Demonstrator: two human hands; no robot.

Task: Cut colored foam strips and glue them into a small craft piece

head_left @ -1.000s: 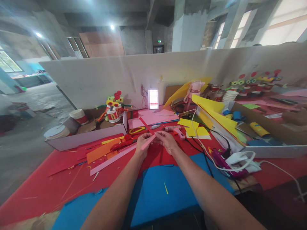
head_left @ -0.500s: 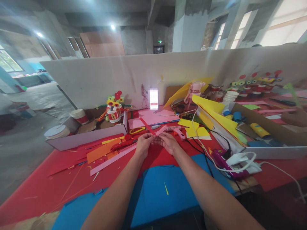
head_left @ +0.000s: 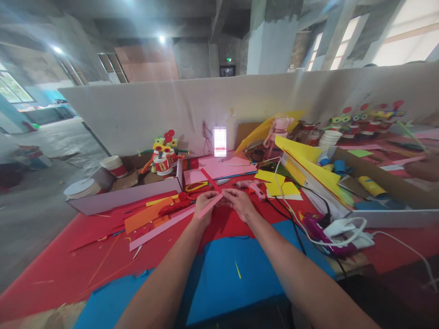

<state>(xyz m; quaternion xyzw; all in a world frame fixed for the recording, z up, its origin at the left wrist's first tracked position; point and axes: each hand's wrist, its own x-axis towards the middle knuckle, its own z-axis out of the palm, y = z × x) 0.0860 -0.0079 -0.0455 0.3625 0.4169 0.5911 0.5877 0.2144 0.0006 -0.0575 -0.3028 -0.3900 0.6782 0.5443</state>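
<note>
Both hands meet above the red table sheet, over two crossing paper strips. My left hand [head_left: 205, 206] is closed on the strips where they cross. My right hand [head_left: 239, 204] pinches the right end of the pink paper strip [head_left: 210, 205], which slants down to the left over my left fingers. A red paper strip [head_left: 208, 177] points up and left from the fingertips. Just beyond my right hand lies a pink glue gun [head_left: 253, 186]. Scissors with yellow handles [head_left: 196, 186] lie beyond my left hand.
At left, a shallow box [head_left: 137, 194] holds a paper-cup robot figure [head_left: 163, 160]. Orange paper [head_left: 148, 216] and a long pink strip [head_left: 159, 230] lie left of my hands. A purple power strip [head_left: 324, 235] with cords and a cardboard box [head_left: 394, 218] stand right. Blue sheet [head_left: 236, 288] is nearest me.
The pink strip's free end has swung from up-right to down-left, across the red strip and my left fingers. My hands have stayed in nearly the same place.
</note>
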